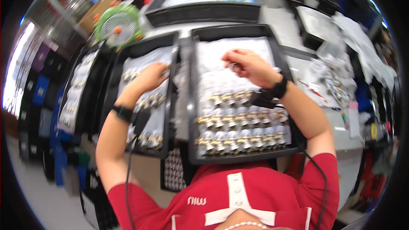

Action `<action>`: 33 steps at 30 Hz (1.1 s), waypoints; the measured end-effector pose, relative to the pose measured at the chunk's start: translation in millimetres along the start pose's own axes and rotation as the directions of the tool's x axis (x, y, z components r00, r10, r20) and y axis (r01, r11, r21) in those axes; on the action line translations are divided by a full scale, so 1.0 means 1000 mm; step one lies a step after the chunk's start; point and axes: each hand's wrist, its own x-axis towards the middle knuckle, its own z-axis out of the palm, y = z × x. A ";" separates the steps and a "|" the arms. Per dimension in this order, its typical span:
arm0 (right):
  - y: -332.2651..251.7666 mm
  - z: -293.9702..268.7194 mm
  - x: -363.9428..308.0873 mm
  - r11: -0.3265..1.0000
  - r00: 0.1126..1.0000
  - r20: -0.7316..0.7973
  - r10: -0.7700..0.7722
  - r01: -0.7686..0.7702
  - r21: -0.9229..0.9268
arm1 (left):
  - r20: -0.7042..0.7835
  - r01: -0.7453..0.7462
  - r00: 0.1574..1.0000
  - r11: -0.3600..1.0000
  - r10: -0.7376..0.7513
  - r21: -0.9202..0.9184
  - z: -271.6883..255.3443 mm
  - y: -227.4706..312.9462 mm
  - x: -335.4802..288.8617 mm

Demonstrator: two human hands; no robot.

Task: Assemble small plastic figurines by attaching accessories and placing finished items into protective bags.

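Note:
My right hand [252, 67] is over the far half of a black tray [193, 102], with its thumb and fingers pinched. A small shiny bit shows at the fingertips, too small to name. In this tray, rows of small silver-and-gold metal parts [238, 140] stand on a white sheet [211, 55]. My left hand [150, 78] hovers over a second black tray [169, 115] to the left, near its right rim. Its fingers are curled but blurred, and whether they hold anything is unclear. Similar metal parts [150, 139] lie in rows below that hand.
A green fan [118, 26] stands at the far left. Another black tray [204, 13] lies at the back. A narrow tray of parts [76, 85] sits at the left edge. Bagged metal parts [334, 79] lie on the right. Black cables [129, 174] run from both wrist bands.

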 end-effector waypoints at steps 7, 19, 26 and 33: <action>-0.012 -0.015 0.009 0.900 0.992 0.121 -0.034 -0.022 0.436 | 0.103 0.054 0.994 0.970 -0.030 -0.236 -0.038 0.061 -0.023; -0.079 -0.094 -0.060 0.983 0.988 -0.089 -0.127 0.138 0.124 | 0.146 -0.124 0.979 0.982 0.145 -0.144 -0.029 0.111 -0.023; -0.097 -0.178 -0.126 0.955 0.843 -0.448 -0.297 0.250 -0.162 | 0.199 -0.052 0.976 0.982 0.088 -0.182 -0.027 0.109 -0.023; -0.081 -0.301 -0.184 0.725 0.669 -0.661 -0.340 -0.261 -0.637 | 0.270 -0.102 0.948 0.964 0.169 -0.244 -0.016 0.118 -0.010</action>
